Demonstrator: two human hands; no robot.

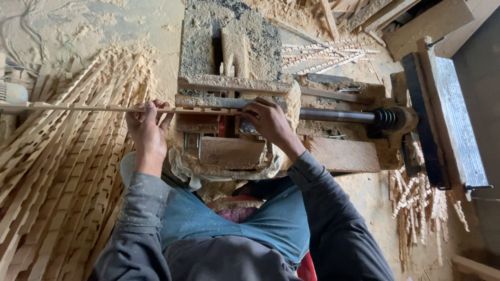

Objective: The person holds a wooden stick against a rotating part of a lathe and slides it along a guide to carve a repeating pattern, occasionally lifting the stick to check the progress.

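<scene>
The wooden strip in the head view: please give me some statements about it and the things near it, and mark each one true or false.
1. Both hands hold the wooden strip. True: the left hand and the right hand are both on it.
2. The strip has smooth edges. False: notches are cut along it.
3. A pile of wooden strips lies to the person's left. True.
4. The metal shaft stands upright. False: it lies level, running to the right.
5. The machine is clean. False: sawdust covers it.
</scene>
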